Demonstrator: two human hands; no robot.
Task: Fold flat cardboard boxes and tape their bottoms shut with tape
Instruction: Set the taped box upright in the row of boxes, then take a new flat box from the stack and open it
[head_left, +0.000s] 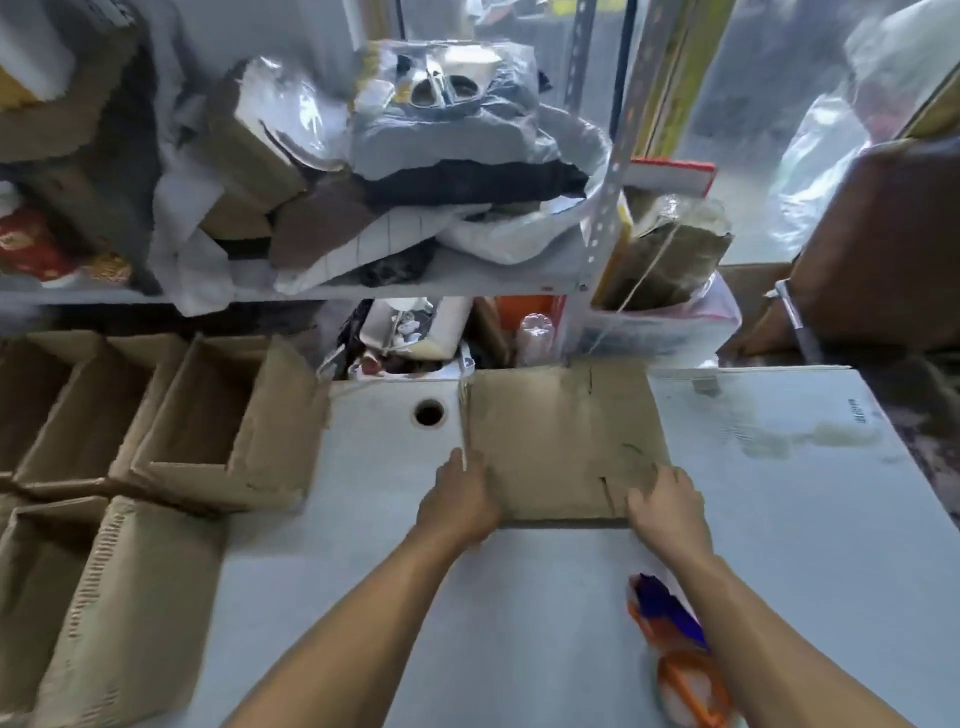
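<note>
Head camera is looking down on a pale grey worktop (545, 597) where a flat brown cardboard box (561, 441) is lying, its far edge reaching the back of the worktop. Both hands are resting at the near edge of this cardboard. The left hand (460, 501) is sitting at the near left corner, fingers stretched forward along the left edge; whether the thumb is tucking under the board is not showing. The right hand (667, 501) is lying on the near right corner, fingers loosely bent over the board; motion blur is hiding whether they are pinching it. A cut slot between flaps is showing just left of that hand.

A round dark hole (429, 413) is sitting in the worktop left of the cardboard. An orange and blue tape dispenser (675, 660) is lying near the right forearm, partly covered by it and smeared by blur, its lower end running off the bottom edge.

To the left, several opened brown cardboard boxes (208, 431) are standing packed side by side, open tops up, the outer ones being cut off by the frame edge. Behind the worktop a grey metal shelf (426, 283) is carrying crumpled plastic bags and cardboard, too jumbled to tell apart. At far right a brown rounded shape is blurring out of view.
</note>
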